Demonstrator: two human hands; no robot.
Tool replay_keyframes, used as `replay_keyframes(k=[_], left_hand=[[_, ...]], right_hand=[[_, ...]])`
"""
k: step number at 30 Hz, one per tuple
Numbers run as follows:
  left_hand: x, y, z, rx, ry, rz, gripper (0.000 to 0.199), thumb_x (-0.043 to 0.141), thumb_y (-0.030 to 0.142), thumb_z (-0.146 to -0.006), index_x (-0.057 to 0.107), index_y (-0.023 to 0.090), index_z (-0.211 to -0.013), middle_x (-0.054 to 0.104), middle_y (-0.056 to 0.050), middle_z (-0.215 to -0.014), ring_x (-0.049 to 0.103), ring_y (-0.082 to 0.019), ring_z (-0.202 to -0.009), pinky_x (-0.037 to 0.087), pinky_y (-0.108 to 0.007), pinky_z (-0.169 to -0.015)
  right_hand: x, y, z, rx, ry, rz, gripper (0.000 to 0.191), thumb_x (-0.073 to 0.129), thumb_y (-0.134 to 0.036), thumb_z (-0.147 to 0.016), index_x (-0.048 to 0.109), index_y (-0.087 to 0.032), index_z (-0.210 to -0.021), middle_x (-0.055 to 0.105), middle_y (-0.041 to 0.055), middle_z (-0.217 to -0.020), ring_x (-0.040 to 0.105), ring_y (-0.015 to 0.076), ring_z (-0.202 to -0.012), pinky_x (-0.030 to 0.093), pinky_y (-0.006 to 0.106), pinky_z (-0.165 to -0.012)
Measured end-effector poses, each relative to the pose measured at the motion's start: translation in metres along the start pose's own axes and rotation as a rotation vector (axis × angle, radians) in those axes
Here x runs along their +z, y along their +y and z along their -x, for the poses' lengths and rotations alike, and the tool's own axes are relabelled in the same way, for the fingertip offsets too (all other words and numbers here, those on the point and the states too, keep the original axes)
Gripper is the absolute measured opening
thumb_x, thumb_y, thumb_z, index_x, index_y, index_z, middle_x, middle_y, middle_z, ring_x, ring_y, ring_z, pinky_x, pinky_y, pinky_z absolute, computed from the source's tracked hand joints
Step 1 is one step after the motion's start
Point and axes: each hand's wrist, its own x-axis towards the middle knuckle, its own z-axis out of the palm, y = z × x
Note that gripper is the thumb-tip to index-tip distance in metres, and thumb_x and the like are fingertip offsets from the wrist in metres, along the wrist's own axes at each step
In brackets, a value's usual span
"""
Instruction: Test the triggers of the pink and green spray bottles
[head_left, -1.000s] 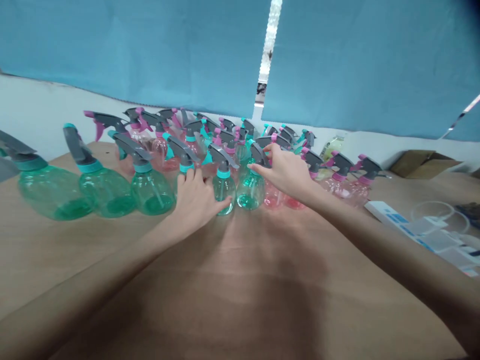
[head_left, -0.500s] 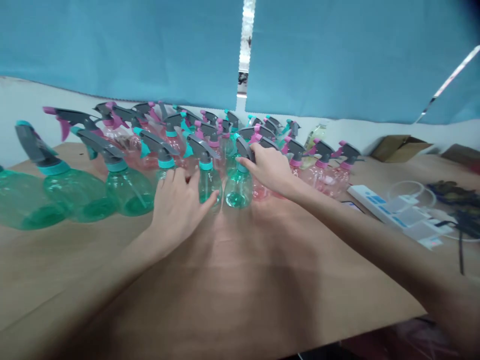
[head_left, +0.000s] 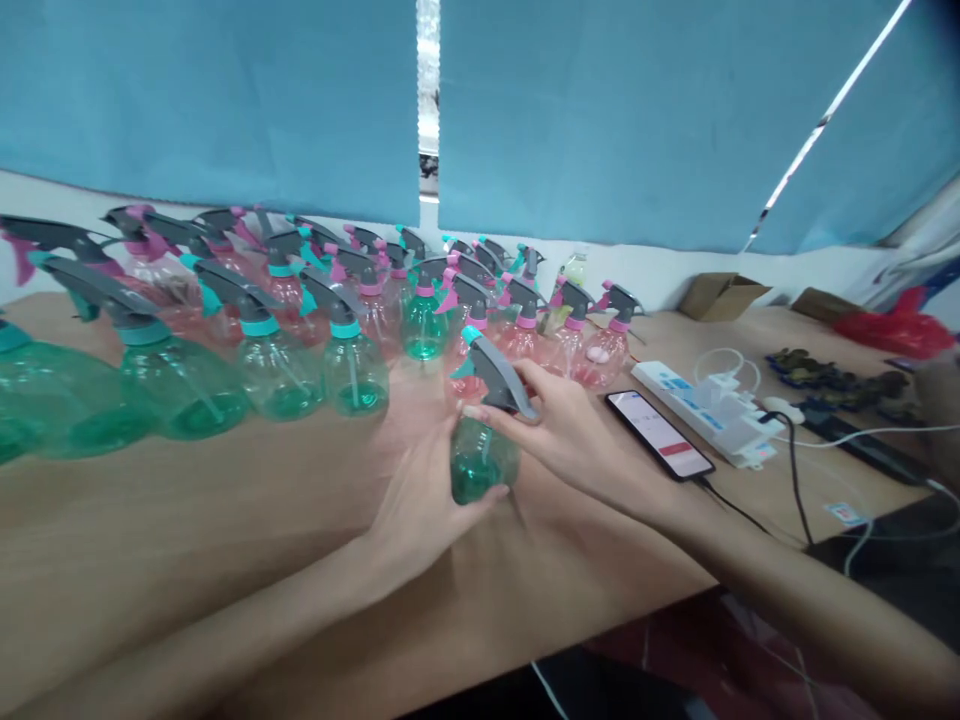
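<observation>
Between my hands is a green spray bottle (head_left: 480,470) with a grey and turquoise trigger head, tilted slightly and close to the table's front. My left hand (head_left: 431,480) wraps around its clear green body from the left, thumb across the front. At its neck, just below the grey head, my right hand (head_left: 551,415) is closed from the right. More green spray bottles (head_left: 358,375) stand in a row to the left. Behind them are several pink spray bottles (head_left: 525,335) with grey and pink heads.
On the right lie a phone (head_left: 660,432) with its screen lit, a white power strip (head_left: 701,410) with plugs and cables, and a dark tangled pile (head_left: 832,375). An open cardboard box (head_left: 720,297) and a red plastic bag (head_left: 900,325) sit farther back. Blue curtain hangs behind.
The green bottle has come out of the row toward me, held by my right hand. My left hand has moved right and closed around its body. The view has turned right.
</observation>
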Motion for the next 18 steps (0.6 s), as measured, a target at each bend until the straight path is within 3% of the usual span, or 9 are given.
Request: replay_keyframes(k=[2, 7, 11, 14, 18], left_hand=[[0.009, 0.008, 0.003, 0.027, -0.019, 0.047, 0.075, 0.067, 0.049, -0.079, 0.028, 0.022, -0.138, 0.049, -0.014, -0.133, 0.048, -0.033, -0.121, 0.040, -0.050, -0.096], [0.029, 0.022, 0.005, 0.101, -0.055, 0.117, 0.073, 0.067, 0.050, -0.080, 0.028, 0.024, -0.136, 0.046, -0.012, -0.135, 0.043, -0.031, -0.125, 0.036, -0.051, -0.101], [0.042, 0.026, 0.003, 0.125, -0.089, 0.110, 0.082, 0.066, 0.055, -0.079, 0.023, 0.021, -0.140, 0.042, -0.015, -0.137, 0.040, -0.031, -0.127, 0.036, -0.050, -0.102], [0.045, 0.021, 0.002, 0.159, -0.124, 0.077, 0.086, 0.062, 0.055, -0.082, 0.013, 0.023, -0.145, 0.040, -0.013, -0.140, 0.040, -0.030, -0.127, 0.038, -0.048, -0.101], [0.034, 0.005, -0.002, 0.226, -0.166, -0.053, 0.090, 0.056, 0.058, -0.085, 0.003, 0.023, -0.149, 0.033, -0.014, -0.146, 0.036, -0.031, -0.130, 0.035, -0.050, -0.102]], right_hand=[[-0.001, 0.011, 0.008, -0.031, 0.040, -0.099, 0.027, 0.070, -0.035, -0.075, 0.057, -0.018, -0.091, 0.066, 0.0005, -0.083, 0.060, 0.0137, -0.073, 0.044, 0.026, -0.064], [-0.005, 0.029, 0.020, -0.037, 0.055, -0.246, 0.040, 0.075, -0.032, -0.068, 0.053, -0.019, -0.098, 0.065, 0.0019, -0.083, 0.063, 0.0164, -0.074, 0.050, 0.028, -0.062], [-0.009, 0.035, 0.022, -0.030, 0.105, -0.227, 0.023, 0.066, -0.032, -0.074, 0.053, -0.023, -0.090, 0.061, -0.0003, -0.073, 0.062, 0.0173, -0.067, 0.052, 0.032, -0.061], [-0.010, 0.040, 0.019, -0.039, 0.131, -0.200, 0.011, 0.059, -0.030, -0.075, 0.056, -0.025, -0.084, 0.061, 0.0005, -0.074, 0.061, 0.0183, -0.069, 0.052, 0.035, -0.066], [-0.008, 0.047, 0.009, -0.011, 0.163, -0.164, 0.015, 0.055, -0.026, -0.071, 0.055, -0.025, -0.086, 0.058, -0.0009, -0.070, 0.054, 0.0152, -0.060, 0.050, 0.031, -0.059]])
